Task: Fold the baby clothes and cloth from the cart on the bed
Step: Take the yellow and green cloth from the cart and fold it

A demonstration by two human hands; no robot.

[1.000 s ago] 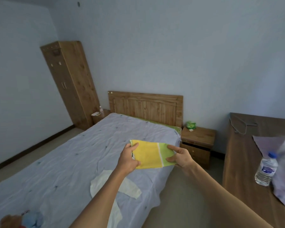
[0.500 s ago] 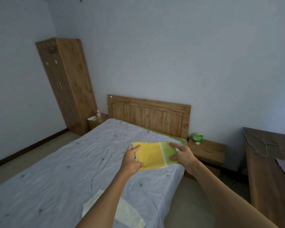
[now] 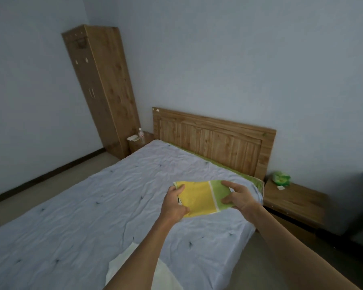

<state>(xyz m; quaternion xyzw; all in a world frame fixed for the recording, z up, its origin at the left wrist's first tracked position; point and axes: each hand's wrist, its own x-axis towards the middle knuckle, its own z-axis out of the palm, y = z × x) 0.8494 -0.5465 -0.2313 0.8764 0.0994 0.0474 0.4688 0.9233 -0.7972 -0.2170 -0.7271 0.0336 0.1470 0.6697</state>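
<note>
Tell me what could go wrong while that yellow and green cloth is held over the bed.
1. The left hand and right hand grip the yellow and green cloth only at its two ends, so its layers may slip apart on release.
2. It is held near the right edge of the bed; set down there, it might slide to the floor.
3. The left forearm passes over the white garment and may drag it.
</note>
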